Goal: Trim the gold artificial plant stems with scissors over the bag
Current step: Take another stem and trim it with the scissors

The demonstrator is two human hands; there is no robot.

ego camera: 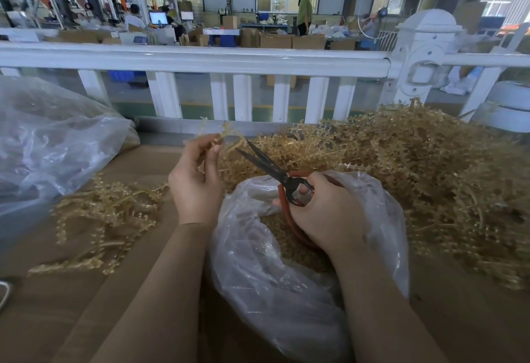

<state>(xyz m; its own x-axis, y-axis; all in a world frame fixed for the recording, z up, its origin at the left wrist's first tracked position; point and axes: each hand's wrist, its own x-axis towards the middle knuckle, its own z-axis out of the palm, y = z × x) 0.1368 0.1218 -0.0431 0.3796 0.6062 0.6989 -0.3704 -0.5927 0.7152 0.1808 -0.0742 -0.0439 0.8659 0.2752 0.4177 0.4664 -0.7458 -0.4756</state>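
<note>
Factory floor behind a white railing (200, 58); brown cardboard worktop (43, 314) below. Clear plastic sack (43, 139) at 9 o'clock, trimmed gold sprigs (94, 219) beside it. Left hand (198, 182) pinches a gold stem (226, 133). Right hand (324, 210) grips red-handled scissors (269, 167), blades parted, over open bag (275, 276). Untrimmed heap (424, 173) at 3 o'clock.

Left hand (198, 182) is pinching a gold stem (226, 136) up at fingertip level. Right hand (324, 213) is gripping red-handled scissors (275, 176), blades parted and pointing at that stem. Both are working above an open clear plastic bag (286, 291) holding gold bits. Big pile of stems (424, 167) is sitting on the right, smaller pile (103, 219) lying left on the cardboard surface (57, 319). White railing (200, 60) is running behind.
</note>
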